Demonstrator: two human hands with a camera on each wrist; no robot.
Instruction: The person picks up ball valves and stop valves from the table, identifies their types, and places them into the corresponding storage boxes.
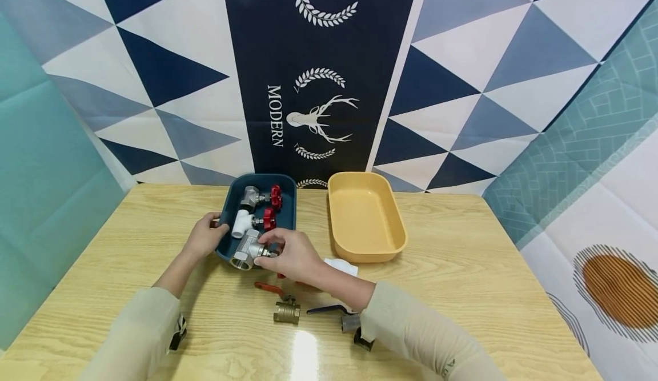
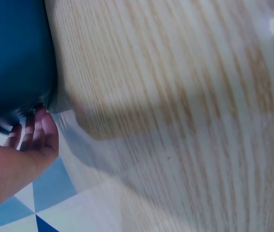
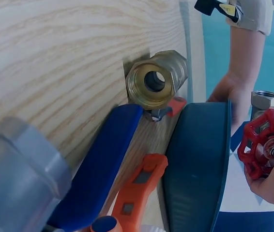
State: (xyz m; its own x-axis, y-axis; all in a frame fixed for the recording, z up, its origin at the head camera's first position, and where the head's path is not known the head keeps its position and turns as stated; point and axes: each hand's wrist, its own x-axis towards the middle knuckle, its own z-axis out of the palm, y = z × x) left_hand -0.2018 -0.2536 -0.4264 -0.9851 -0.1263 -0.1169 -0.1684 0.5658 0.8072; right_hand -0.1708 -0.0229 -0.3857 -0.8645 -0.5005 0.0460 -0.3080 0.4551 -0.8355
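My left hand [image 1: 204,237] grips the left side of a dark blue bin [image 1: 289,204], its fingers against the bin's wall [image 2: 18,53] in the left wrist view. With my right hand [image 1: 295,253] I hold a large silver metal valve [image 1: 248,248] over the bin's front edge. Its red handwheel [image 3: 255,150] shows in the right wrist view; in the head view the hand mostly hides it. Inside the bin lie a silver valve [image 1: 251,197] with a red handwheel and a white valve [image 1: 241,224] with a similar red wheel.
A yellow bin [image 1: 367,215] stands to the right. On the table in front lie a brass ball valve [image 1: 287,312] with an orange lever, a grey valve [image 1: 350,323] with a blue lever [image 3: 100,166], and a white fitting [image 1: 341,265] partly behind my right arm.
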